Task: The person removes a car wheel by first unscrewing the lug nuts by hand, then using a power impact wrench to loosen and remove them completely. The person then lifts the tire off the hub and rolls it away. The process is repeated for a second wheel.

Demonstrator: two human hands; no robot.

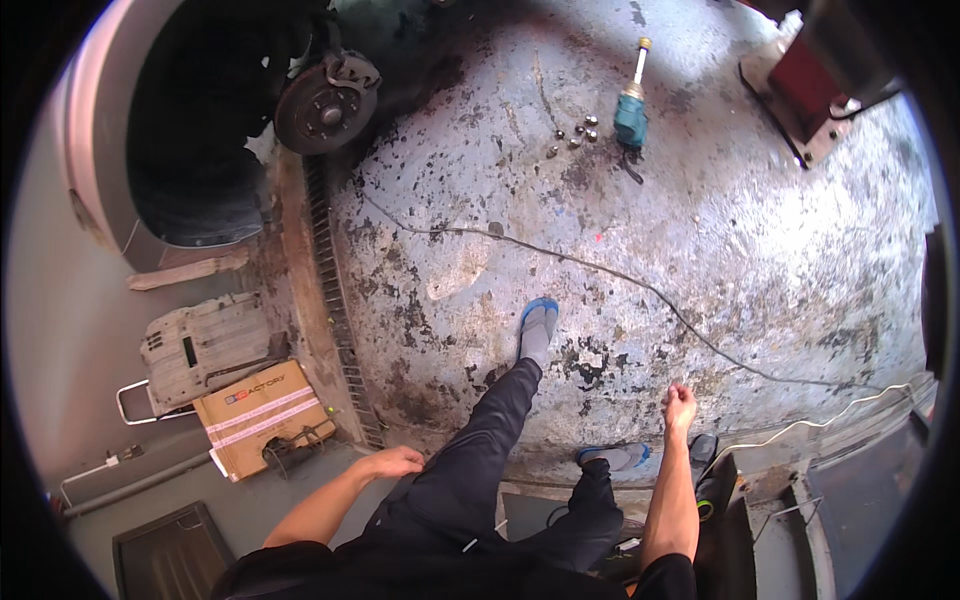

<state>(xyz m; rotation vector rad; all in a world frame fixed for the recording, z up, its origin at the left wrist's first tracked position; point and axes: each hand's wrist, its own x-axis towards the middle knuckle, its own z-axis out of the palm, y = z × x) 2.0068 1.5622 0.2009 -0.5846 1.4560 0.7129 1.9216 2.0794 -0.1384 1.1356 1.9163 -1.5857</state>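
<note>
My left hand [398, 461] hangs beside my left thigh with its fingers curled in, and I see nothing in it. Over the floor on the right, my right hand [681, 408] is loosely closed, with no object showing in it. Neither hand touches any tool. Farther ahead, a teal impact wrench [630, 121] lies on the floor with a long extension pointing away from me. Several shiny lug nuts [590, 128] are scattered just left of it. At the far left, a bare brake disc [328, 104] with its caliper shows in the car's open wheel arch.
A dark cable [570, 258] snakes across the worn floor in front of my feet. A metal grating [335, 290] runs along the left. Beyond it sits a cardboard box [262, 425]. A red lift post base [800, 95] stands far right; a pale cord [810, 423] lies near right.
</note>
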